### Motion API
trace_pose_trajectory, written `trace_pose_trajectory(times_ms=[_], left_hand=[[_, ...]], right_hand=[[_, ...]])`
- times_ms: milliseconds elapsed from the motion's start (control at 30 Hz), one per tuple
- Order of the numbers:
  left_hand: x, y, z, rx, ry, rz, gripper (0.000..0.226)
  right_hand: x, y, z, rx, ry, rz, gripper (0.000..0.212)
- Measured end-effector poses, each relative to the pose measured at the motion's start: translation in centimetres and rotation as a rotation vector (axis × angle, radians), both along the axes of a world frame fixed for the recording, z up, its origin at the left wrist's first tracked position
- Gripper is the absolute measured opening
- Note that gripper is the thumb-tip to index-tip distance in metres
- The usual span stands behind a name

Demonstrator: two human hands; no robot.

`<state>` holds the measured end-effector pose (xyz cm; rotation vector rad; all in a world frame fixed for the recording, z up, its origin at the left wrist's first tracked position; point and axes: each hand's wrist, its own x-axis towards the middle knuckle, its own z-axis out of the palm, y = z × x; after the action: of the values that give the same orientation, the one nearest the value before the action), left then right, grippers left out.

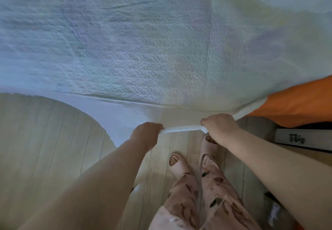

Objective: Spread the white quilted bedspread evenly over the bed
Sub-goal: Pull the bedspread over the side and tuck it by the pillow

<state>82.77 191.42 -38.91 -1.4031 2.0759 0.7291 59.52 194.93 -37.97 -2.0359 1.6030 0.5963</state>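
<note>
The white quilted bedspread [143, 59] fills the upper half of the view, lying over the bed with a wavy stitched pattern and a few creases. Its near edge hangs over the bed's side and is pulled taut toward me. My left hand [146, 133] is shut on that edge at the lower middle. My right hand [220, 126] grips the same edge a short way to the right. Between the two hands the hem is bunched into a thick white roll. An orange sheet or mattress cover [296, 104] shows uncovered at the right.
Light wooden floorboards [45, 140] lie below the bed edge. My feet in pale slippers [177, 163] stand close to the bed. A flat white box [303, 139] with dark print sits on the floor at the right, under the orange corner.
</note>
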Motion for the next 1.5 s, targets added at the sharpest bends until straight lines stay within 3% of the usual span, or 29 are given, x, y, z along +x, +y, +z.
trace_pose_trajectory(times_ms=[100,200,300,533,833,1067,1500], left_hand=[[-0.6,0.0,-1.1,0.141,-0.081,-0.078,0.050],[-1.0,0.1,-1.9,0.280,-0.111,-0.020,0.064],[-1.5,-0.4,-1.8,0.233,-0.054,0.043,0.064],[-3.1,-1.8,0.0,0.145,0.068,0.110,0.044],[-8.7,-4.7,4.1,0.067,0.113,0.010,0.032],[-18.1,-7.4,6.1,0.019,0.161,-0.168,0.028],[-45.0,-12.5,3.5,0.019,0.178,-0.341,0.026]], right_hand=[[0.0,0.1,-1.2,0.065,0.035,0.010,0.027],[0.2,0.1,-2.3,0.170,0.051,-0.006,0.031],[0.3,0.2,-2.7,0.199,0.039,-0.044,0.025],[0.0,-0.5,-1.0,0.006,0.056,-0.073,0.029],[-5.2,0.0,3.8,-0.005,0.118,-0.270,0.035],[-13.6,0.3,5.6,-0.042,0.146,-0.438,0.022],[-36.3,-4.3,3.1,-0.090,0.087,-0.813,0.035]])
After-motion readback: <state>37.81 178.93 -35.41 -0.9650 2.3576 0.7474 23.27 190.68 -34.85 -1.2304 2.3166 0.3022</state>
